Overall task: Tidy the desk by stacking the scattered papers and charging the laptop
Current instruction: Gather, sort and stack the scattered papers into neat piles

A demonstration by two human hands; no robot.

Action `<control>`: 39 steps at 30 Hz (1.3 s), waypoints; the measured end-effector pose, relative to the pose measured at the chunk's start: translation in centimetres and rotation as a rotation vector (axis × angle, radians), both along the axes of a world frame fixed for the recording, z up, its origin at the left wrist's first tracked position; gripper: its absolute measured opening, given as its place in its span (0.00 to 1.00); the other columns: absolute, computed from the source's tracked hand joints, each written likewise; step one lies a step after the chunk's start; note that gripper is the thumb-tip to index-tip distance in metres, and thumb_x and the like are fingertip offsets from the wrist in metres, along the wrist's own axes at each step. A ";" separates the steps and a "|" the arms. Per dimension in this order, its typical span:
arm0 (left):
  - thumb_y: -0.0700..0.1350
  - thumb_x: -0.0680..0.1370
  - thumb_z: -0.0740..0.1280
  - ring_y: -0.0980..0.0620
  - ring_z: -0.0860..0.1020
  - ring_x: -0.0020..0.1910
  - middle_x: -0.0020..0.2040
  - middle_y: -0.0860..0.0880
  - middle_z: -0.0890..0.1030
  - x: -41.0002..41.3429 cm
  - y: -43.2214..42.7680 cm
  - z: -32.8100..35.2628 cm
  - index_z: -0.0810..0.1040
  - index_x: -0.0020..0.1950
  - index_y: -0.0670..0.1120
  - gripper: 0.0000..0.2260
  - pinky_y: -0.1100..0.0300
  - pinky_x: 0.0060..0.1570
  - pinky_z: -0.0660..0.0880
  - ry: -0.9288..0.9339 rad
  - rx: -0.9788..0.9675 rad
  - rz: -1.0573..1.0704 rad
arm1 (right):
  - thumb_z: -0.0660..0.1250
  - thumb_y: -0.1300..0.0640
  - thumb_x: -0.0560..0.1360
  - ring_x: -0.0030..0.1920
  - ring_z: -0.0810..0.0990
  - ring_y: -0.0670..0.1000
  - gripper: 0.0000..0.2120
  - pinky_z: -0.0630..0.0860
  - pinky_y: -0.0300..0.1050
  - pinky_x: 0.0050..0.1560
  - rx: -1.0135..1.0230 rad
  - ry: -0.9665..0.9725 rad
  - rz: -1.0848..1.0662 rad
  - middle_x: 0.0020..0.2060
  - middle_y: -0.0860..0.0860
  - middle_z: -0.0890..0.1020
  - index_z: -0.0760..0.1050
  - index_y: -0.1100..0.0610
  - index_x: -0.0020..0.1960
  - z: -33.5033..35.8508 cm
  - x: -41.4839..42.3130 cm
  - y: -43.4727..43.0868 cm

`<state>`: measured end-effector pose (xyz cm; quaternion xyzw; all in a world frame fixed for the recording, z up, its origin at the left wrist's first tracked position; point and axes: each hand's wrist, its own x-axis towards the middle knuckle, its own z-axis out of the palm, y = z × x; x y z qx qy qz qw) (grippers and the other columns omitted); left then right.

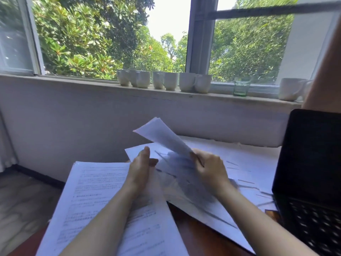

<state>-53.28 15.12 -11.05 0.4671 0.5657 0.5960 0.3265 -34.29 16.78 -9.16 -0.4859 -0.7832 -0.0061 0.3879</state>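
Note:
My right hand (209, 168) grips a few white sheets (162, 136) by their near edge and holds them tilted up above the desk. Beside them my left hand (141, 168) has straight fingers, edge-on, and holds nothing. A thick stack of printed papers (90, 193) lies on the left of the brown desk (195, 235), under my left forearm. More loose sheets (239, 163) lie spread across the desk's middle and right. An open black laptop (311, 172) stands at the right edge; no charger cable shows.
A windowsill at the back carries several white mugs (164, 81), a green glass (240, 87) and another white mug (291, 89). The white wall runs below it. Floor shows at the left. A person's arm (324, 76) reaches in at the upper right.

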 end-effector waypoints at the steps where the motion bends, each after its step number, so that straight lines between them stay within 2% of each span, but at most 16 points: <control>1: 0.59 0.82 0.49 0.44 0.80 0.48 0.51 0.40 0.82 0.0 -0.2 0.4 0.70 0.68 0.44 0.25 0.60 0.40 0.71 -0.153 -0.017 -0.025 | 0.50 0.45 0.72 0.46 0.78 0.61 0.21 0.63 0.47 0.37 -0.037 -0.048 0.034 0.43 0.54 0.83 0.79 0.52 0.50 -0.5 -0.1 -1.1; 4: 0.69 0.77 0.42 0.43 0.80 0.49 0.51 0.40 0.82 -0.8 -1.0 1.3 0.75 0.63 0.44 0.36 0.54 0.45 0.74 -0.501 -0.083 -0.185 | 0.57 0.47 0.75 0.50 0.78 0.55 0.12 0.62 0.45 0.37 -0.115 -0.245 0.073 0.49 0.49 0.81 0.76 0.47 0.53 -2.3 -0.4 -3.1; 6: 0.68 0.78 0.44 0.43 0.79 0.48 0.46 0.42 0.84 -1.1 -1.6 1.9 0.79 0.54 0.43 0.35 0.53 0.46 0.74 -0.600 -0.161 -0.265 | 0.59 0.51 0.75 0.47 0.77 0.52 0.07 0.63 0.44 0.36 -0.146 -0.254 0.080 0.47 0.49 0.80 0.74 0.49 0.50 -3.5 -0.4 -3.5; 8: 0.57 0.82 0.53 0.45 0.79 0.42 0.40 0.43 0.83 -1.6 -1.9 2.2 0.78 0.56 0.40 0.24 0.55 0.40 0.74 -0.533 -0.222 -0.229 | 0.59 0.53 0.73 0.42 0.74 0.47 0.07 0.69 0.44 0.38 -0.244 -0.157 0.135 0.43 0.48 0.80 0.75 0.49 0.47 -4.4 0.1 -3.3; 10: 0.42 0.81 0.59 0.45 0.79 0.37 0.42 0.41 0.81 -2.3 -1.9 1.8 0.75 0.60 0.35 0.13 0.54 0.35 0.78 -0.377 -0.274 -0.144 | 0.59 0.58 0.73 0.40 0.70 0.42 0.11 0.71 0.44 0.41 -0.345 -0.013 0.193 0.35 0.42 0.77 0.77 0.45 0.42 -5.0 0.8 -2.9; 13: 0.29 0.77 0.56 0.49 0.82 0.31 0.37 0.43 0.83 -3.3 -2.1 1.2 0.77 0.50 0.35 0.10 0.60 0.28 0.79 -0.216 -0.291 -0.186 | 0.59 0.61 0.73 0.43 0.71 0.41 0.18 0.68 0.33 0.44 -0.355 0.030 0.186 0.33 0.37 0.74 0.73 0.38 0.35 -5.5 1.5 -2.6; 15: 0.28 0.77 0.55 0.50 0.84 0.34 0.37 0.45 0.85 -3.6 -2.3 1.0 0.77 0.49 0.38 0.13 0.60 0.31 0.79 -0.167 -0.264 -0.255 | 0.59 0.63 0.71 0.55 0.75 0.43 0.18 0.67 0.33 0.56 -0.350 0.015 0.149 0.48 0.38 0.81 0.80 0.42 0.47 -5.4 1.5 -2.6; 17: 0.28 0.77 0.57 0.50 0.84 0.37 0.40 0.46 0.86 -3.6 -2.5 1.0 0.77 0.51 0.40 0.13 0.61 0.33 0.79 -0.151 -0.218 -0.306 | 0.57 0.62 0.69 0.63 0.73 0.46 0.22 0.62 0.32 0.62 -0.318 0.023 0.067 0.58 0.46 0.80 0.80 0.51 0.58 -4.9 1.6 -2.3; 20: 0.31 0.72 0.65 0.49 0.84 0.41 0.45 0.46 0.85 -3.8 -2.4 0.8 0.76 0.57 0.41 0.15 0.59 0.36 0.80 -0.191 -0.141 -0.318 | 0.54 0.62 0.66 0.66 0.72 0.51 0.26 0.62 0.42 0.67 -0.256 0.065 -0.071 0.63 0.49 0.78 0.78 0.53 0.60 -3.6 2.4 -1.9; 23: 0.30 0.77 0.62 0.49 0.84 0.42 0.47 0.45 0.85 -3.6 -2.6 1.0 0.76 0.57 0.42 0.12 0.59 0.37 0.81 -0.200 -0.112 -0.347 | 0.58 0.67 0.72 0.67 0.70 0.54 0.23 0.62 0.46 0.67 -0.261 0.155 -0.214 0.66 0.49 0.75 0.75 0.52 0.63 -1.6 3.5 -1.4; 26: 0.31 0.79 0.59 0.49 0.84 0.40 0.44 0.46 0.86 -3.4 -3.0 1.4 0.76 0.55 0.42 0.10 0.60 0.35 0.80 -0.164 -0.151 -0.423 | 0.59 0.59 0.77 0.69 0.66 0.56 0.22 0.60 0.49 0.68 -0.317 0.165 -0.287 0.71 0.50 0.68 0.67 0.53 0.70 -0.3 4.7 -1.0; 28: 0.33 0.79 0.60 0.48 0.84 0.40 0.45 0.45 0.85 -3.4 -3.2 1.6 0.76 0.56 0.43 0.10 0.59 0.34 0.80 -0.150 -0.179 -0.471 | 0.61 0.56 0.77 0.70 0.64 0.57 0.26 0.61 0.52 0.69 -0.404 0.220 -0.274 0.72 0.53 0.63 0.60 0.55 0.74 -0.1 5.7 -0.7; 31: 0.34 0.79 0.61 0.47 0.84 0.41 0.49 0.42 0.85 -3.6 -3.3 1.6 0.76 0.58 0.43 0.10 0.58 0.34 0.80 -0.164 -0.195 -0.489 | 0.64 0.55 0.74 0.65 0.69 0.59 0.27 0.69 0.56 0.64 -0.467 0.356 -0.272 0.67 0.55 0.68 0.62 0.56 0.71 0.0 7.3 -0.3; 34: 0.34 0.79 0.61 0.46 0.84 0.40 0.50 0.40 0.84 -3.7 -3.3 1.6 0.77 0.58 0.43 0.10 0.57 0.33 0.80 -0.214 -0.173 -0.489 | 0.65 0.59 0.74 0.47 0.79 0.57 0.12 0.75 0.47 0.46 -0.591 0.622 -0.237 0.48 0.55 0.79 0.72 0.59 0.57 0.2 8.5 -0.5; 36: 0.36 0.79 0.61 0.47 0.84 0.38 0.47 0.42 0.84 -3.8 -3.1 1.6 0.78 0.56 0.43 0.09 0.58 0.34 0.80 -0.235 -0.168 -0.467 | 0.65 0.63 0.75 0.35 0.78 0.56 0.04 0.75 0.46 0.38 -0.723 0.887 -0.159 0.37 0.57 0.79 0.75 0.63 0.48 0.2 9.0 -0.7; 39: 0.45 0.82 0.56 0.52 0.82 0.33 0.39 0.46 0.84 -3.7 -2.7 1.7 0.80 0.50 0.43 0.14 0.63 0.33 0.78 -0.323 -0.159 -0.382 | 0.63 0.65 0.77 0.33 0.77 0.54 0.03 0.76 0.39 0.27 -0.743 1.095 -0.085 0.35 0.57 0.79 0.76 0.63 0.46 -0.3 9.2 -0.6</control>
